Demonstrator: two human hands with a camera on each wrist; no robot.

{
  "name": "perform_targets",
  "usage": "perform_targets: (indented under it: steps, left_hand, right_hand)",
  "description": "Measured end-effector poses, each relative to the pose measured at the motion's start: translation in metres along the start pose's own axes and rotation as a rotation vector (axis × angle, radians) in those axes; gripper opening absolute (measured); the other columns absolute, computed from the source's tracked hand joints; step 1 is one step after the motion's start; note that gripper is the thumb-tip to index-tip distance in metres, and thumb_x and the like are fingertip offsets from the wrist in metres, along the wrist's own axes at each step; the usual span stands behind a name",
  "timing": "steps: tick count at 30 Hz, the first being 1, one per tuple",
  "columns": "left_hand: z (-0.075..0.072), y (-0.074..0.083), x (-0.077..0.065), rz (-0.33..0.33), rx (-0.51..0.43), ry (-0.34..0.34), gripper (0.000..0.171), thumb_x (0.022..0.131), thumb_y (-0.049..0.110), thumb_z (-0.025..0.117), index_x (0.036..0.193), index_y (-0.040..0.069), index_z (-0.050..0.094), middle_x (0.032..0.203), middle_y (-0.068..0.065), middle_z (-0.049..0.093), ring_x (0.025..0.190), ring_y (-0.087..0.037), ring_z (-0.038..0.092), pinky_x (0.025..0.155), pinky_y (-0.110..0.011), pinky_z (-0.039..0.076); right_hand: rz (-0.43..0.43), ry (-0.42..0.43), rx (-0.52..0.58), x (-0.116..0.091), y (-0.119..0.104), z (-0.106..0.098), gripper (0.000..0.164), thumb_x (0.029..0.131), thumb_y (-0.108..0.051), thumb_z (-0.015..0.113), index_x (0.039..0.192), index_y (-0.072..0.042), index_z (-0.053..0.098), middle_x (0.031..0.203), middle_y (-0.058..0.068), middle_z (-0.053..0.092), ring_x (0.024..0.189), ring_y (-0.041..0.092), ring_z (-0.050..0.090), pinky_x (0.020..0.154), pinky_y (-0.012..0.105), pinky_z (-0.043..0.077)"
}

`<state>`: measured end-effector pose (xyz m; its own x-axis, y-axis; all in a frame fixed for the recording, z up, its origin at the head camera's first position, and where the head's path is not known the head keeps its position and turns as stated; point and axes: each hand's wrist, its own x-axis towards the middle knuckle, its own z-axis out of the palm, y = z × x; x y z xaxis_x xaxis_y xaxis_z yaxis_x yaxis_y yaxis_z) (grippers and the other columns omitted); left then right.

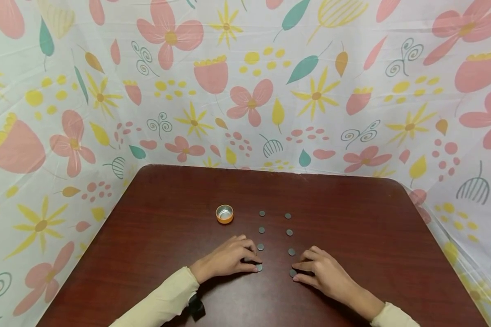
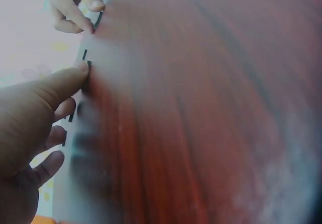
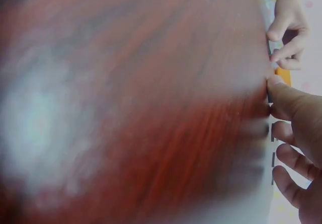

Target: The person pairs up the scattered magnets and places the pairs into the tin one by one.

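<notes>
Small flat grey discs lie in two columns on the table. My left hand (image 1: 233, 256) is at the near end of the left column, thumb and index finger pinching a grey disc (image 1: 259, 268) by its edges. At the near end of the right column, my right hand (image 1: 327, 274) pinches another grey disc (image 1: 293, 273) between thumb and index finger. Both discs appear to lie on the tabletop. From the side, the left wrist view shows the left thumb (image 2: 73, 80) against a thin dark disc edge. In the right wrist view, the right thumb (image 3: 282, 90) partly hides its disc.
Beyond the left hand stands a small round orange cup (image 1: 225, 214) with a silvery inside. More discs, such as the far left one (image 1: 262, 213) and far right one (image 1: 288, 216), lie ahead. The dark red-brown table (image 1: 180, 195) meets a flower-patterned cloth (image 1: 249, 150).
</notes>
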<state>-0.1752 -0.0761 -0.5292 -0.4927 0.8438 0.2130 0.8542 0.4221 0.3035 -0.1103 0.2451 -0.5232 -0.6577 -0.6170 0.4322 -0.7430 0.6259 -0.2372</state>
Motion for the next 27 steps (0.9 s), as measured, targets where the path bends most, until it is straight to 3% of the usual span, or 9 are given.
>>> perform_targets:
  steps: [8,18,27]
  left_hand:
    - [0.002,0.004,0.006,-0.035,-0.112,-0.005,0.025,0.094,0.042,0.073,0.113,0.028,0.081,0.097,0.019,0.062,0.081,0.004,0.044,0.073,-0.011,0.036]
    - [0.007,0.014,0.018,-0.013,-0.105,-0.014,0.025,0.094,0.043,0.074,0.112,0.028,0.081,0.094,0.018,0.062,0.08,0.005,0.046,0.072,-0.009,0.037]
    - [0.008,0.017,0.023,0.011,-0.101,-0.018,0.024,0.094,0.04,0.075,0.112,0.025,0.081,0.094,0.017,0.063,0.077,0.006,0.046,0.068,-0.009,0.036]
  right_hand:
    - [0.034,0.007,0.118,0.004,-0.002,0.0,0.018,0.078,-0.023,0.089,0.094,-0.018,0.084,0.086,-0.018,0.061,0.079,-0.004,0.041,0.062,0.012,0.04]
    - [0.037,0.022,0.11,0.008,-0.005,0.004,0.016,0.077,-0.024,0.09,0.091,-0.019,0.084,0.086,-0.016,0.063,0.078,-0.003,0.043,0.063,0.011,0.04]
    - [0.06,-0.033,0.126,0.018,-0.012,0.008,0.015,0.081,-0.024,0.088,0.094,-0.018,0.084,0.088,-0.015,0.063,0.078,-0.003,0.042,0.063,0.015,0.042]
